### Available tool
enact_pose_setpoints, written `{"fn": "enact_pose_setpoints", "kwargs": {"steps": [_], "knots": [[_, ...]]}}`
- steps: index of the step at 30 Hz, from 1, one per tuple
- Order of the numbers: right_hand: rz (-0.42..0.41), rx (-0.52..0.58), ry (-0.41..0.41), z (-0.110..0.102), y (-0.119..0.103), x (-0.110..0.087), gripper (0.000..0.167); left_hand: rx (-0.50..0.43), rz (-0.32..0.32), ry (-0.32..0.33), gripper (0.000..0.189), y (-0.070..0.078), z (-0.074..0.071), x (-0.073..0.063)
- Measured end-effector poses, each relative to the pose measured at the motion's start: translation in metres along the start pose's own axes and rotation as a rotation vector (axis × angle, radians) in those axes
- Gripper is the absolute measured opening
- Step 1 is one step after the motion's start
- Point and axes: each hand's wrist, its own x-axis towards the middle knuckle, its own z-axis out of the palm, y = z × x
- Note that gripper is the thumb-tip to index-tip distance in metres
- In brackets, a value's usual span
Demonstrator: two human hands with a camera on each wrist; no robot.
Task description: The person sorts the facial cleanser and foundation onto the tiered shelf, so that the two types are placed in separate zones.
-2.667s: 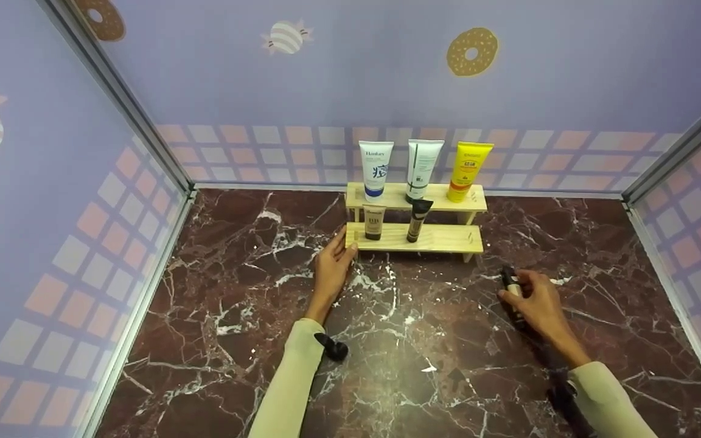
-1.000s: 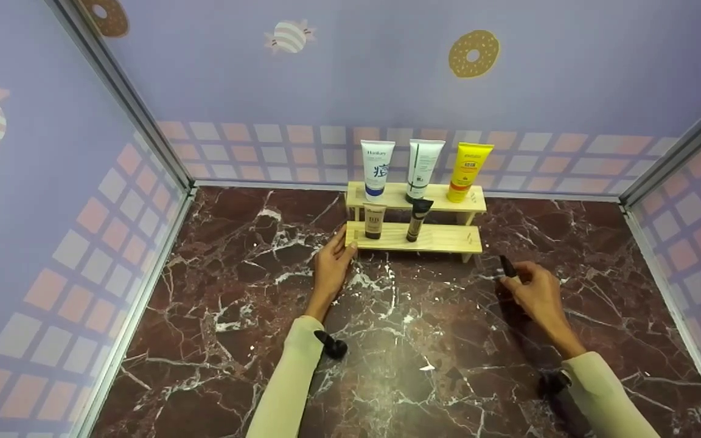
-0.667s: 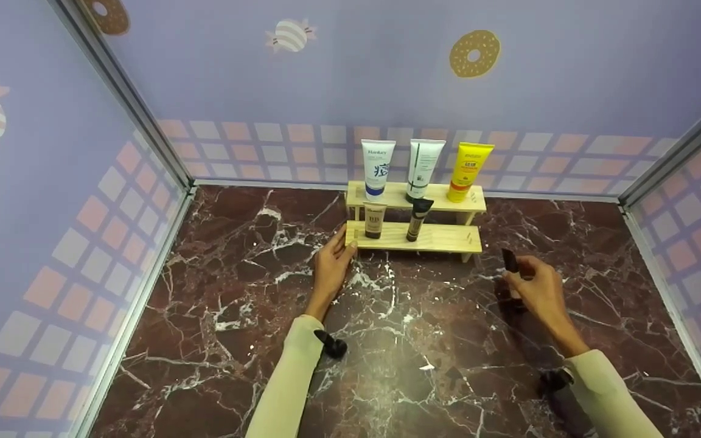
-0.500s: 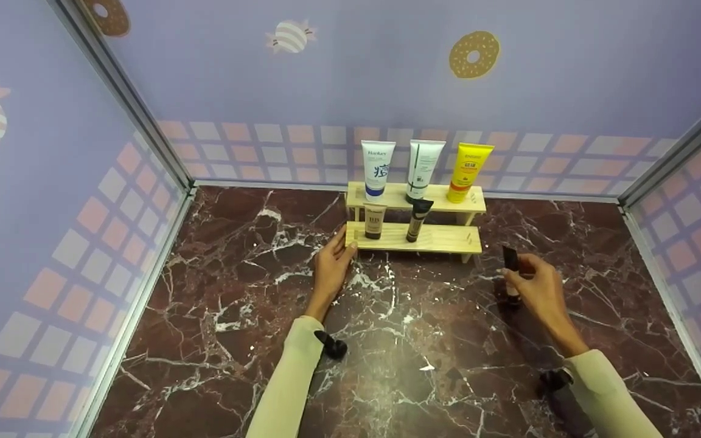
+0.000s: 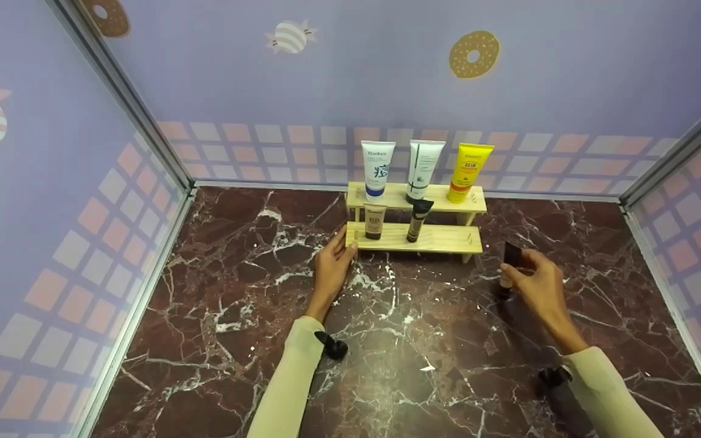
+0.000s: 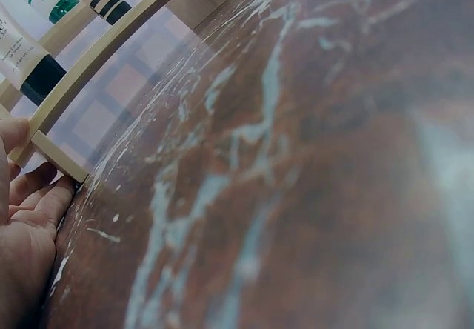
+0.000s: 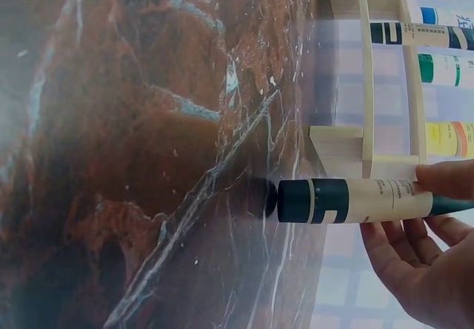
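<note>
My left hand (image 5: 331, 277) grips the left end of a two-step wooden rack (image 5: 448, 238). In the left wrist view its thumb lies at the shelf edge and its fingers sit by the leg. My right hand (image 5: 539, 292) pinches a small beige tube (image 7: 389, 199) with black ends between thumb and fingers, right of the rack. The tube is upright, its black cap close over the table. On the lower step stand a beige tube (image 5: 374, 220) and a slim black-topped tube (image 5: 417, 222). The upper step bears a white-and-blue tube (image 5: 376, 170), a white-and-green tube (image 5: 423, 170) and a yellow tube (image 5: 468, 172).
The table (image 5: 411, 365) is dark red marble-patterned with white veins. Lilac panels with pink and white squares (image 5: 253, 152) enclose it at the back and both sides. The rack stands close to the back wall. Dark camera mounts sit at both wrists.
My right hand has turned the beige tube from slanting to upright and shifted it slightly toward the back. My left hand and the rack have stayed in place.
</note>
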Motion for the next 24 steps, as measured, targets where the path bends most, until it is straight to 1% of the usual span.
{"fn": "enact_pose_setpoints", "kwargs": {"steps": [9,19,24], "knots": [[-0.015,0.043,0.007,0.004,-0.006,0.003,0.030,-0.020,0.006,-0.002,0.056,-0.001,0.000,0.001],[-0.010,0.124,0.022,0.006,-0.014,0.007,0.033,0.009,0.012,-0.002,0.056,-0.001,0.000,0.001],[-0.020,0.134,0.031,0.008,-0.015,0.009,0.036,0.031,0.020,-0.002,0.056,0.000,-0.001,0.000]]}}
